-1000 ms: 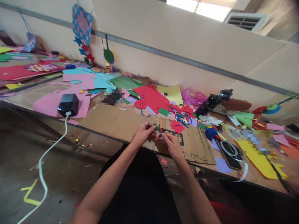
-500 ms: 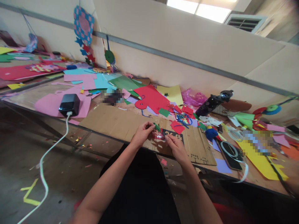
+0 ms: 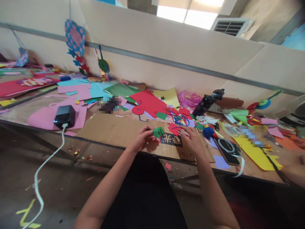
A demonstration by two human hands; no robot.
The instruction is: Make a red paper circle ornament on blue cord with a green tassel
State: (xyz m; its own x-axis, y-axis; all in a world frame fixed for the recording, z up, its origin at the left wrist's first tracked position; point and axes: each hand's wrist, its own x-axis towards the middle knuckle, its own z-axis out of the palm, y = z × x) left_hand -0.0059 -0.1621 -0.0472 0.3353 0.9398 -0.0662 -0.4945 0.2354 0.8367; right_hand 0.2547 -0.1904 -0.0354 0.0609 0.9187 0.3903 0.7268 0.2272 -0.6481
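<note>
My left hand (image 3: 143, 138) pinches a small green fringed paper piece (image 3: 158, 132) between thumb and fingertips, just above the cardboard sheet (image 3: 108, 128). To its right, my right hand (image 3: 192, 140) has its fingers drawn together at the right edge of a red paper piece (image 3: 174, 128). Whether they grip that paper or something small beside it, I cannot tell. Dark printing shows on the cardboard between the hands. Behind the red piece lie tangled blue cords (image 3: 178, 120) and a flat green scrap (image 3: 161, 115).
A black power brick (image 3: 64, 116) with a white cable stands at left. Red sheet (image 3: 147, 101), dark bottle (image 3: 203, 105), blue yarn ball (image 3: 208, 133) and phone (image 3: 227, 151) lie around the cardboard. Another person's arm (image 3: 295, 170) shows at the right edge.
The green fringed piece now shows fully in my left hand. My right hand has moved right and away from the shiny reddish piece between the hands, to the red paper. The view has shifted.
</note>
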